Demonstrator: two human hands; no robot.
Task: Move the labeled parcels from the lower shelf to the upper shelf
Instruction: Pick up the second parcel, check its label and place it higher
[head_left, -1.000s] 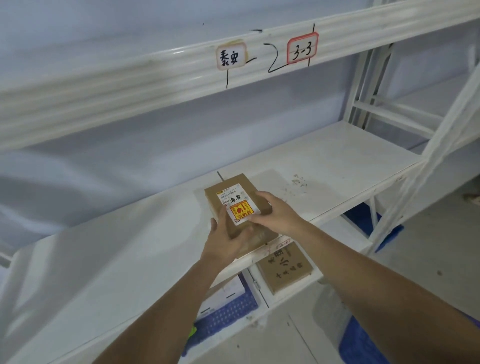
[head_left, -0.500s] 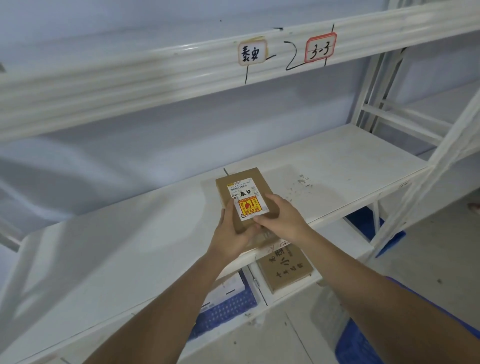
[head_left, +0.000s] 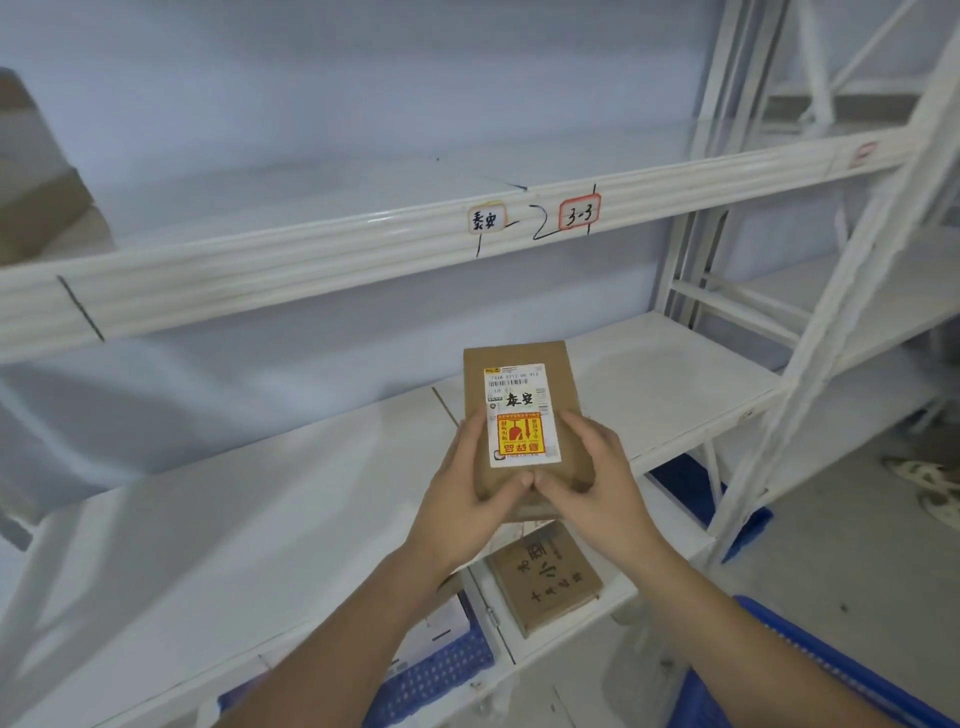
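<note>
Your left hand (head_left: 470, 501) and right hand (head_left: 597, 480) clasp the parcel (head_left: 522, 410), now raised above the shelf (head_left: 260, 519) front edge; open board either side.

Brown parcel (head_left: 522, 410) with white-yellow-red label (head_left: 521, 415); white shelf (head_left: 260, 519); at 5 o'clock, blue crate (head_left: 831, 670).
</note>
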